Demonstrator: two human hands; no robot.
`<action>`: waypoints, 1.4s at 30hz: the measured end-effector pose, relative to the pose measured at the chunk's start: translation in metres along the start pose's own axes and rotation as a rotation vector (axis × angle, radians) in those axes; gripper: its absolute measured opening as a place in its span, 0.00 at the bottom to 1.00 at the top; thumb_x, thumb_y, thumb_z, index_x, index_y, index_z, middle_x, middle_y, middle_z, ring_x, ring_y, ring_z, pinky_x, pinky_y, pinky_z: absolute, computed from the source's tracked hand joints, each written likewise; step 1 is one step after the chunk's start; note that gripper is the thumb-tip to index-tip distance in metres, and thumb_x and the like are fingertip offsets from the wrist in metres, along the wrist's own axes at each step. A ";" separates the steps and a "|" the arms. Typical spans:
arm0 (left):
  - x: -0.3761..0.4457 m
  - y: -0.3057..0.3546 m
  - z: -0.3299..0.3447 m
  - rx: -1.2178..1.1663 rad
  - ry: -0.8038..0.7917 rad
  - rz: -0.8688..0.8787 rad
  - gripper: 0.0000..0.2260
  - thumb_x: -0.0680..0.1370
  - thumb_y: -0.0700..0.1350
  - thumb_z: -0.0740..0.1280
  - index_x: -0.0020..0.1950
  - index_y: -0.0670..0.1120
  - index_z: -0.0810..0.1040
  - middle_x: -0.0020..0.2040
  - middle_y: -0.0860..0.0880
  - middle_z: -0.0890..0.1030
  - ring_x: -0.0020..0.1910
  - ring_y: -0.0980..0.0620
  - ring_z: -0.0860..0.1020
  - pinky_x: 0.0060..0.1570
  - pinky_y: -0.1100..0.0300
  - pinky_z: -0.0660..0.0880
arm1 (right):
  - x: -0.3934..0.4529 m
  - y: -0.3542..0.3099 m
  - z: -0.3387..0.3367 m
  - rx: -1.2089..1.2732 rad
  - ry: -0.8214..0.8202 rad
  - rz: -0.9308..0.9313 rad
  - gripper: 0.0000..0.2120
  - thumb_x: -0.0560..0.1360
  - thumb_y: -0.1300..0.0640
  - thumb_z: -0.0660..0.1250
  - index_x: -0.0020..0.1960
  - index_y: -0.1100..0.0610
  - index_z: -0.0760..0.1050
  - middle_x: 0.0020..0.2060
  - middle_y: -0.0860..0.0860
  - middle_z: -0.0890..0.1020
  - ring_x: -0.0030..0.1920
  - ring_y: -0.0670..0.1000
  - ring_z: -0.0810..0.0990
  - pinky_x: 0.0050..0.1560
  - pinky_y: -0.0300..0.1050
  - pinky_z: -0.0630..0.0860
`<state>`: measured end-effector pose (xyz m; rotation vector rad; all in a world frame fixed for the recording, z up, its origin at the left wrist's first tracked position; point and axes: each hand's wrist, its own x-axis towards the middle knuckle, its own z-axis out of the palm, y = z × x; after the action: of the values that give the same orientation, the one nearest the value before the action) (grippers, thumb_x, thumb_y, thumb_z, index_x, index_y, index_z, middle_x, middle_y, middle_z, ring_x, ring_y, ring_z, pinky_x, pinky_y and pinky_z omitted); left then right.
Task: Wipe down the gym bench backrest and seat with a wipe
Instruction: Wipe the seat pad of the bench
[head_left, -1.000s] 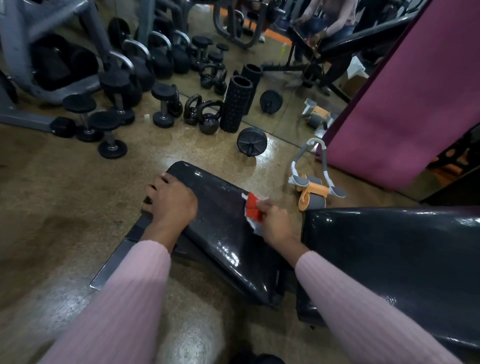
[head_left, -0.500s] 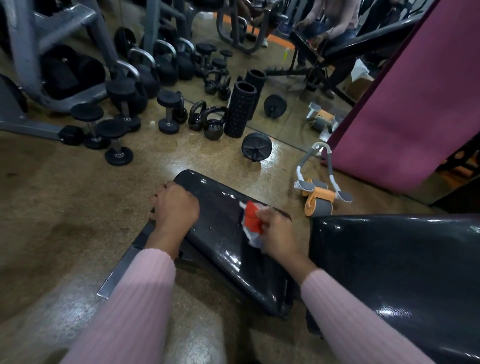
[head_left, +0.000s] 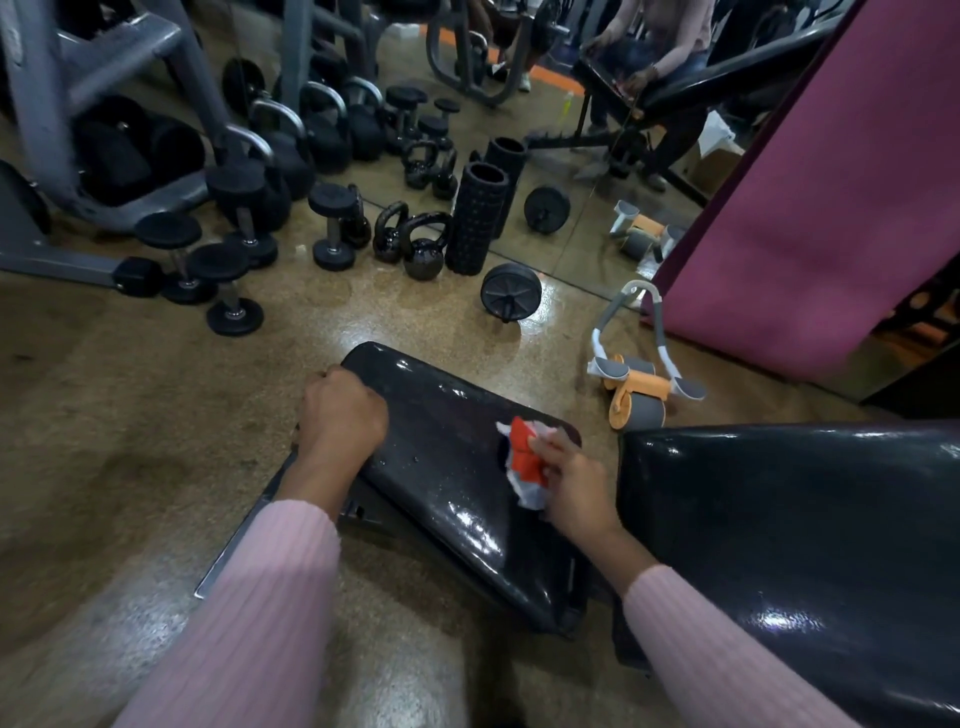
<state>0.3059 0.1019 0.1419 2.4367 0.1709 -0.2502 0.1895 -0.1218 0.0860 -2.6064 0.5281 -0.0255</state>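
The right hand is clutching a crumpled red-and-white wipe against the glossy black seat, while left hand fingers are curling over its edge.

Wipe on seat, backrest right of it, dumbbells beyond on floor

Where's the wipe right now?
In the head view, the wipe is right of centre, held in the right hand against the right edge of the smaller bench pad, just left of the larger pad.
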 end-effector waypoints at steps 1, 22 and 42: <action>-0.001 0.000 0.000 0.003 -0.003 0.000 0.16 0.78 0.40 0.58 0.60 0.31 0.72 0.61 0.31 0.73 0.61 0.32 0.71 0.59 0.45 0.70 | 0.002 0.004 -0.005 0.017 0.012 0.054 0.15 0.78 0.67 0.58 0.59 0.58 0.80 0.53 0.53 0.80 0.53 0.52 0.78 0.50 0.28 0.71; -0.003 0.001 0.009 0.093 -0.065 -0.023 0.24 0.77 0.42 0.62 0.71 0.33 0.62 0.70 0.33 0.65 0.68 0.33 0.65 0.65 0.37 0.66 | 0.027 -0.061 0.011 -0.046 0.013 -0.117 0.18 0.76 0.58 0.66 0.65 0.56 0.75 0.61 0.58 0.78 0.60 0.59 0.76 0.64 0.48 0.69; 0.000 0.002 0.012 0.092 -0.090 -0.022 0.25 0.77 0.41 0.61 0.71 0.33 0.61 0.71 0.35 0.62 0.69 0.32 0.63 0.66 0.36 0.65 | -0.027 0.012 0.018 0.257 0.115 -0.107 0.15 0.78 0.58 0.65 0.61 0.65 0.74 0.50 0.61 0.80 0.43 0.52 0.82 0.44 0.38 0.78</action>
<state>0.3048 0.0930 0.1343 2.5094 0.1493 -0.3846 0.1626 -0.1135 0.0671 -2.3882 0.3949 -0.2624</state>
